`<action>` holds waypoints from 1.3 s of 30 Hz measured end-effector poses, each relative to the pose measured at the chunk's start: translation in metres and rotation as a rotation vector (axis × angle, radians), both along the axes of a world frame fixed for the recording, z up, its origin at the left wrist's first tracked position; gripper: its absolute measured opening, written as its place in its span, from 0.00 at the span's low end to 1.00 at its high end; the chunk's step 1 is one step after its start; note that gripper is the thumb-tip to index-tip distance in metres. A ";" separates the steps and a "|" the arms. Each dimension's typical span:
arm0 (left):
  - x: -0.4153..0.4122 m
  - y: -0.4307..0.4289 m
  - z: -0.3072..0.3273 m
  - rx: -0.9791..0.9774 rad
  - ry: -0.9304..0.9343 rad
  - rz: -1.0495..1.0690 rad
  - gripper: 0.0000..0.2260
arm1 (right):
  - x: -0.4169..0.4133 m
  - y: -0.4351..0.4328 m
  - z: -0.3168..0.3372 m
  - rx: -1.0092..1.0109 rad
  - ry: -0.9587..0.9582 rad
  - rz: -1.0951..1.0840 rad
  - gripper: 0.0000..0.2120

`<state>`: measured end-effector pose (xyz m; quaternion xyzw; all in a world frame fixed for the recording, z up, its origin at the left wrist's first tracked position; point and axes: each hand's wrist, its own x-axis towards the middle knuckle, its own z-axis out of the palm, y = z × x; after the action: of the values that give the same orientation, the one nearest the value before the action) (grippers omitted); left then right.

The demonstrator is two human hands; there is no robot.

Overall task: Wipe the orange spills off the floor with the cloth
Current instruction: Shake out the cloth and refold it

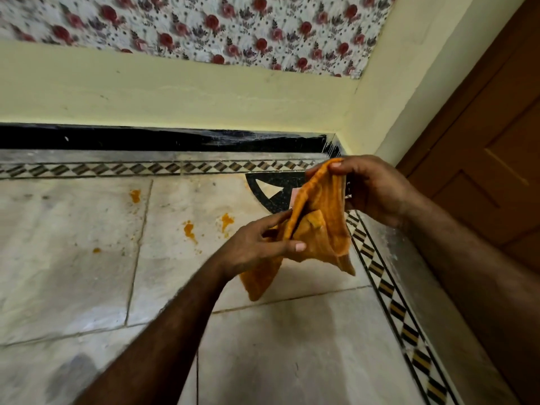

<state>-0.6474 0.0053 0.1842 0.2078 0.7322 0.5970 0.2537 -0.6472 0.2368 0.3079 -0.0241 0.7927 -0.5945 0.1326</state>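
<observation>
Over the pale marble floor (73, 273), our left hand (254, 249) and right hand (374, 188) pinch a bunched orange cloth (324, 226) that may smear the mid-left orange spills (189, 229).

Floral wallpaper (204, 24) with red roses covers the upper wall, above a band of pale yellow paint (175, 92) and a black skirting strip (146, 140) at its foot. A brown panelled wooden door (491, 141) stands at the right, past the corner. A black-and-tan diamond border (117, 169) runs along the foot of both walls.

The pale tiled floor (73, 273), edged by a diamond-patterned border (163, 168), bears several small orange spills (189, 229).
</observation>
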 end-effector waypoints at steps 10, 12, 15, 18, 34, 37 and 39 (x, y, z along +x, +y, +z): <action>-0.017 -0.034 0.011 -0.169 0.175 0.399 0.04 | -0.002 0.001 0.051 -0.065 0.161 -0.210 0.10; -0.030 -0.058 0.019 -0.205 0.142 0.378 0.07 | -0.011 0.002 0.051 -0.075 0.125 -0.236 0.08; -0.051 -0.092 0.039 -0.285 0.116 0.326 0.12 | -0.023 -0.001 0.042 0.008 0.055 -0.217 0.08; -0.067 -0.116 0.060 -0.328 0.150 0.344 0.06 | -0.030 -0.008 0.021 -0.040 0.023 -0.243 0.08; -0.079 -0.141 0.135 0.138 0.082 0.387 0.20 | -0.033 0.012 0.035 -0.310 0.078 -0.171 0.17; -0.063 -0.136 0.108 -0.085 -0.101 0.207 0.25 | -0.015 0.006 0.008 -0.211 -0.112 -0.028 0.27; -0.057 -0.132 0.087 -0.172 -0.154 0.227 0.23 | -0.004 0.003 -0.020 -0.191 -0.235 -0.081 0.26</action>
<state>-0.7043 -0.1271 0.2711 0.0549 0.7778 0.5709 0.2571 -0.6517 0.2397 0.2882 0.0654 0.7119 -0.6707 0.1975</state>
